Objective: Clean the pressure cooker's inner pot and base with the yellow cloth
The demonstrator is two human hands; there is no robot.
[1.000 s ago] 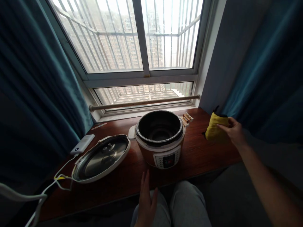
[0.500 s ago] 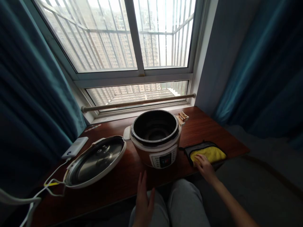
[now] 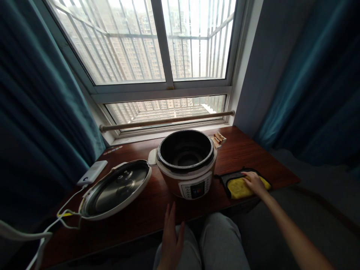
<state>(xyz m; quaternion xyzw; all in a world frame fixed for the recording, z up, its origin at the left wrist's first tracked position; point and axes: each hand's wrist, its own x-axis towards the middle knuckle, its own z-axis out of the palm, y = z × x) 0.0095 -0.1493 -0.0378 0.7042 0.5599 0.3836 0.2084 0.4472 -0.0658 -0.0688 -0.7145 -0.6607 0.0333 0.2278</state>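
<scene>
My right hand (image 3: 255, 182) lies on a folded yellow and grey cloth (image 3: 239, 188) at the table's front right, its fingers stretched over the yellow side and the far edge. My left hand (image 3: 170, 238) is open above my lap, just short of the table edge, fingers extended and holding nothing. In front of me stands an electric pressure cooker (image 3: 194, 185) without its lid, its control panel facing me. The dark inner pot (image 3: 185, 150) sits in it, with no contents visible. Left of the cooker, the lid (image 3: 120, 189) rests with its metal inside facing up.
A white power bank (image 3: 92, 173) with a white cable (image 3: 66, 204) lies at the table's left. The wooden table (image 3: 244, 146) meets a window with a horizontal rail (image 3: 168, 120). Blue curtains (image 3: 42, 97) hang on both sides.
My right hand has slid away from me and to the right across the cloth, from its near left corner to its far side. My left hand stays about where it was.
</scene>
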